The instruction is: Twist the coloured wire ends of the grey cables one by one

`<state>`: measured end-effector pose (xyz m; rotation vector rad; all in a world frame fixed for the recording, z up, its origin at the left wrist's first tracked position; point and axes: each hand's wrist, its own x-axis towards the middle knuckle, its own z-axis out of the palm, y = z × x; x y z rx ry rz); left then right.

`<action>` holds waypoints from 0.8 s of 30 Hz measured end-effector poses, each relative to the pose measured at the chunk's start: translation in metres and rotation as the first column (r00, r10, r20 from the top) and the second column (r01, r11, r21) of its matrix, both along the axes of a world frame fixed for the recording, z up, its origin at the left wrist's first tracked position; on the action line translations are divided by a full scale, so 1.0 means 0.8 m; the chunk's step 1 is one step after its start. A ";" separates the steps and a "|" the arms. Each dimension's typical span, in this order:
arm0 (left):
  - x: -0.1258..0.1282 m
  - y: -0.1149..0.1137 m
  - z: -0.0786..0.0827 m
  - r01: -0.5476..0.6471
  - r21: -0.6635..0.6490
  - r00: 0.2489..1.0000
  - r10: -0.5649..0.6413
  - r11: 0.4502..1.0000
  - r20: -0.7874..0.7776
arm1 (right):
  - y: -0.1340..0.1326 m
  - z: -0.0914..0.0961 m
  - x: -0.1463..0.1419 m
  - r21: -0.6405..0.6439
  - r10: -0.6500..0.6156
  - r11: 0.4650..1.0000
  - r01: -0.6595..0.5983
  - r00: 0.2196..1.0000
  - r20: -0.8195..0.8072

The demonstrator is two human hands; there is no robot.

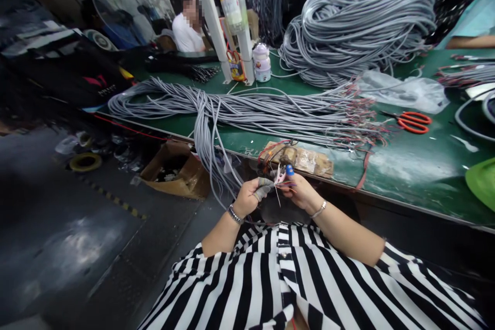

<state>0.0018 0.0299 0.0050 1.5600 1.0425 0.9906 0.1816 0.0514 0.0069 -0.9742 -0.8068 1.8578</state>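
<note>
My left hand [248, 197], with grey coverings on its fingers, is closed around the end of a grey cable, just in front of the bench edge. Thin coloured wires [285, 184] fan out of that end towards my right hand [303, 195]. The fingers of my right hand are pinched on these wires, and a blue cover sits on its raised thumb. A small pinkish-white piece [279, 175] shows between the hands; its kind I cannot make out. Right behind them, a wooden block [319, 163] with a small metal fixture and wires lies at the bench edge.
A long bundle of grey cables [247, 108] lies along the green bench [406, 170], part hanging over its edge. Behind stand a big cable coil [356, 26] and a lilac bottle [262, 63]. Red-handled scissors [413, 121] lie right. A cardboard box [176, 170] stands lower left.
</note>
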 end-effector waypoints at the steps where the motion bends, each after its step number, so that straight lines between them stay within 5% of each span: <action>1: -0.001 0.000 -0.001 0.016 0.008 1.000 -0.016 1.000 -0.007 | 0.000 0.000 -0.002 -0.020 -0.013 1.000 0.013 1.000 -0.027; 11: 0.000 -0.001 0.003 0.141 0.060 0.983 -0.132 0.988 -0.125 | -0.001 0.000 -0.017 -0.049 -0.164 0.986 0.162 0.985 -0.049; 24: -0.035 -0.032 0.019 0.219 0.108 0.969 -0.203 0.970 -0.142 | -0.018 -0.023 0.008 -0.106 -0.021 0.994 0.020 1.000 -0.008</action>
